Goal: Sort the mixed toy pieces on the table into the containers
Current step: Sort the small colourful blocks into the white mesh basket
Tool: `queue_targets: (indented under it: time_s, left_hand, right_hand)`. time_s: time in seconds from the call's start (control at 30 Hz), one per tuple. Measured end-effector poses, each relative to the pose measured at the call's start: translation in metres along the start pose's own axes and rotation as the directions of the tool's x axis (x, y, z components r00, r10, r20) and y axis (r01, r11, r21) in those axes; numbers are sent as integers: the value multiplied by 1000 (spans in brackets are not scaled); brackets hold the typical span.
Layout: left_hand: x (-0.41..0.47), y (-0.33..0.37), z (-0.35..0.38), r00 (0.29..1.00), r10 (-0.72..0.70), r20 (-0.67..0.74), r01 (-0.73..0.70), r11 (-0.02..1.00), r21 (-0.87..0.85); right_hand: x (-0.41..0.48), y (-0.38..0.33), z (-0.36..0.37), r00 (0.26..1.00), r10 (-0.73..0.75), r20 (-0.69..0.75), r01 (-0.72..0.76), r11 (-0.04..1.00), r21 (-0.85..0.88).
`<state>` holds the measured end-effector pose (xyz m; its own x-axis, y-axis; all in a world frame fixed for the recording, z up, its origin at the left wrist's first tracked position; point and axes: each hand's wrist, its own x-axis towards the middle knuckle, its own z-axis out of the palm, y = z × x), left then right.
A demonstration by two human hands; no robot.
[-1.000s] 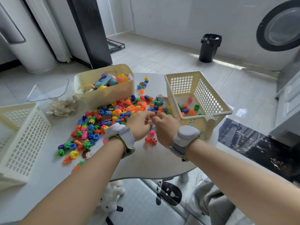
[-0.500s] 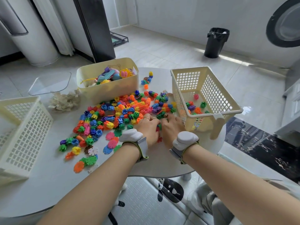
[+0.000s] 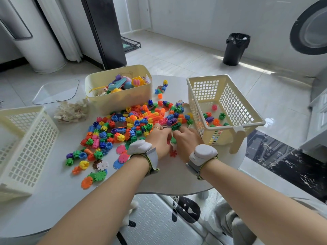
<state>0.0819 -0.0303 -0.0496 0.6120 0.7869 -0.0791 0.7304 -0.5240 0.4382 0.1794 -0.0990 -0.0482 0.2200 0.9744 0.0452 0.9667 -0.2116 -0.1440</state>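
A pile of small colourful toy blocks (image 3: 134,124) covers the middle of the white table (image 3: 168,175). Flat snowflake discs (image 3: 122,157) lie at its near edge. My left hand (image 3: 160,139) rests at the pile's near right corner, fingers bent down into the blocks; what it holds is hidden. My right hand (image 3: 187,140) is beside it, thumb and fingertips closed on a green block (image 3: 176,126). The lattice basket (image 3: 247,110) just to the right holds several blocks. A cream tub (image 3: 122,101) of larger toys stands behind the pile.
A second lattice basket (image 3: 30,147) sits at the left table edge. Beige pieces (image 3: 72,112) and a clear lid (image 3: 56,91) lie at the back left. A black bin (image 3: 235,48) stands on the floor beyond the table.
Both hands were raised together over the near edge of the pile a second ago. They have dropped forward onto the blocks next to the right basket.
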Motion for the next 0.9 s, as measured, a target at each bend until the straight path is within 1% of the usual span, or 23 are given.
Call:
queue_targets:
  time_s: [0.03, 0.1, 0.13, 0.23, 0.37, 0.43, 0.53, 0.63, 0.73, 0.9]
  left_hand:
    - [-1, -1, -3, 1000, -10, -23, 10, 1000, -23]
    - [-2, -2, -9, 998, -27, -64, 22, 996, -82]
    - [-2, -1, -13, 996, -37, -84, 28, 993, -112]
    - [2, 3, -27, 989, -50, -140, 29, 988, -152]
    - [10, 22, -44, 971, -41, -236, -14, 973, -230]
    - [15, 35, -54, 953, -49, -298, -38, 960, -277]
    - [24, 58, -65, 941, -20, -339, -118, 917, -381]
    - [31, 81, -66, 947, 43, -317, -178, 894, -411]
    - [38, 101, -63, 956, 110, -272, -218, 885, -412]
    - [47, 118, -47, 937, 229, -263, -288, 932, -218]
  right_hand:
    - [-1, -2, -2, 1000, -10, 10, 10, 1000, 25]
    - [2, -3, -4, 998, -44, -43, 43, 999, -6]
    - [1, -7, -10, 999, -43, -24, 43, 999, -8]
    - [3, -7, -22, 992, -64, -108, 63, 998, -12]
    - [4, -6, -45, 966, -52, -252, 61, 998, 29]
    - [8, -3, -60, 951, -24, -309, 48, 996, 70]
    - [11, 13, -83, 926, 59, -374, -20, 994, 108]
    - [10, 36, -101, 921, 180, -346, -114, 973, 202]
    - [6, 58, -105, 929, 249, -272, -184, 953, 243]
    - [-1, 76, -96, 933, 279, -230, -225, 946, 234]
